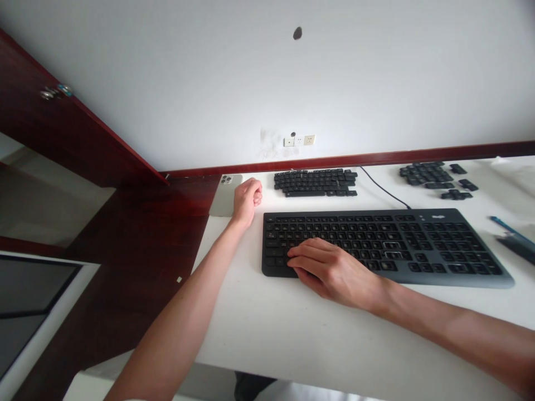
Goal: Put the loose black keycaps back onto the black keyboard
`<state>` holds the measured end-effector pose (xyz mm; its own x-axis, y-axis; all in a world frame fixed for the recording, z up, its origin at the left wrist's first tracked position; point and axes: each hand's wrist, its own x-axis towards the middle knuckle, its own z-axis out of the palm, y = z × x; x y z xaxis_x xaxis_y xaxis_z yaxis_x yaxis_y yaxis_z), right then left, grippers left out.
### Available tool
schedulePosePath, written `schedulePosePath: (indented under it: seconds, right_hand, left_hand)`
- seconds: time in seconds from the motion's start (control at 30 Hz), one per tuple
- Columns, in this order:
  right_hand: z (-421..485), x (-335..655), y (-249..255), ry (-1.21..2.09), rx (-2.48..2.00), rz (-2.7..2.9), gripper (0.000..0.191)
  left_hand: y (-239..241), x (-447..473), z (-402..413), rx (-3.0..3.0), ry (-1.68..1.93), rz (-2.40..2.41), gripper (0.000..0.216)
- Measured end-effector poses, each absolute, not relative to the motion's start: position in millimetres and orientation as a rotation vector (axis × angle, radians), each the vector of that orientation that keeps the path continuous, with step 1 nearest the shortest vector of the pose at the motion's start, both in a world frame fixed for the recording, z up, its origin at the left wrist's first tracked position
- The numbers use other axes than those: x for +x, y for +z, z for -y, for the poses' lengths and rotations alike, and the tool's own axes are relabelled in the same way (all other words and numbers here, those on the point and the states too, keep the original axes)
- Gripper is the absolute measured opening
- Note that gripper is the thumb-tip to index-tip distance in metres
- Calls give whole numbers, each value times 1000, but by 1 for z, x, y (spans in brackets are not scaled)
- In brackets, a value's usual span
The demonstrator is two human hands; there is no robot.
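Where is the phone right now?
In the head view, the phone lies camera side up at the far left corner of the white desk, just beyond the curled left hand, on its left side.

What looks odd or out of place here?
The long black plastic keyboard looks partly stripped, with loose black plastic keycaps lying grouped behind it on the white table. The pale wall also has a dark roundish spot and grey smudges.
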<state>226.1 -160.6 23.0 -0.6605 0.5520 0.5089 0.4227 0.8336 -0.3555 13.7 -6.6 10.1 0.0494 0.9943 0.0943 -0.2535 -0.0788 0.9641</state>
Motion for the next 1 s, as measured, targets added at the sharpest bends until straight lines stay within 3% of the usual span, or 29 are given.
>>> schedulePosePath:
  seconds: [1.0]
  right_hand:
    - [160, 222, 25, 349, -758, 2348, 14]
  left_hand:
    - [11, 14, 7, 1111, 1340, -934, 31]
